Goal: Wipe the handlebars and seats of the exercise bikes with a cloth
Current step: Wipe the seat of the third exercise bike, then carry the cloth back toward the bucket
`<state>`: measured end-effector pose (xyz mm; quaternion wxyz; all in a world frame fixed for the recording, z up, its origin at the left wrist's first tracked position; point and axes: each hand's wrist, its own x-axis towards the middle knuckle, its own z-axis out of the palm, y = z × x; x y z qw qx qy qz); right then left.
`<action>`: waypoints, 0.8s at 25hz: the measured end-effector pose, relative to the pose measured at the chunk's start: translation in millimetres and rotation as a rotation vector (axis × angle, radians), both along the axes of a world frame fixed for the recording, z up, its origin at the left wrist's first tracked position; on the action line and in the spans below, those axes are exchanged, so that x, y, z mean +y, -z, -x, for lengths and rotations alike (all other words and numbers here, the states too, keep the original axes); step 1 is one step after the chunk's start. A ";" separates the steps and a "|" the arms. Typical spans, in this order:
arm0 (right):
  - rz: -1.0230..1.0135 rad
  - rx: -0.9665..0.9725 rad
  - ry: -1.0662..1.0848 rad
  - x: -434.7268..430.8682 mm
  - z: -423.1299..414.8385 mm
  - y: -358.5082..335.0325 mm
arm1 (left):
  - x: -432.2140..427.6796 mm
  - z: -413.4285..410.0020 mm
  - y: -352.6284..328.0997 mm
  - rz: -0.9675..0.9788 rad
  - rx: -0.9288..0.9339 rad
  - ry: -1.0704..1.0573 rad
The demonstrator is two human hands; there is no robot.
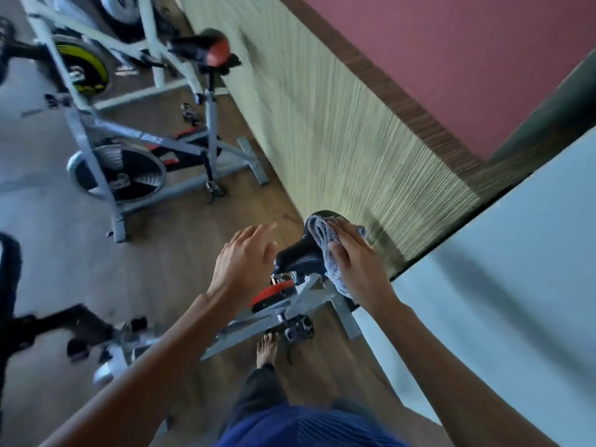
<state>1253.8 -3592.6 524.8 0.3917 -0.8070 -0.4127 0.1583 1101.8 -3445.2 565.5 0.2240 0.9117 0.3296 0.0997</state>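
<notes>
Grey terry cloth (pixel 323 241) is pressed onto the rear of the black padded seat (pixel 298 256) of the nearest grey-framed exercise bike (pixel 309 296), close to the straw-coloured ribbed wall panel (pixel 322 124) on the right. The cloth is covered by the right hand (pixel 358 264), whose fingers are laid nearly straight across it, not closed around it. Part of the cloth hangs below the palm, and the seat's right side is hidden under both. The left hand (pixel 245 262) is held just beside the seat's nose with fingers spread and relaxed; nothing is held in it.

Much is smeared by motion blur. A black foam-wrapped handlebar (pixel 9 279) at the near left is cut off by the frame edge. Lettering on the second grey bike (pixel 135 138), farther left, cannot be read.

Three bikes can be counted, the farthest a white-framed bike (pixel 151 43) cut off at the top. Two seats are seen, the second a black-and-red saddle (pixel 206 48). One cloth, two hands and one bare foot (pixel 267 348) are visible.
</notes>
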 end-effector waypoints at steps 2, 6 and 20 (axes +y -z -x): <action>-0.005 0.036 -0.129 -11.0 10.4 -7.2 | -29.0 23.3 -10.1 0.004 0.014 -0.145; -0.014 0.083 -0.384 -31.4 53.0 -21.4 | -91.8 97.4 -27.4 0.003 0.078 -0.359; -0.041 0.050 -1.243 -73.4 426.9 -60.3 | -314.5 455.1 -59.6 -0.049 0.024 -1.346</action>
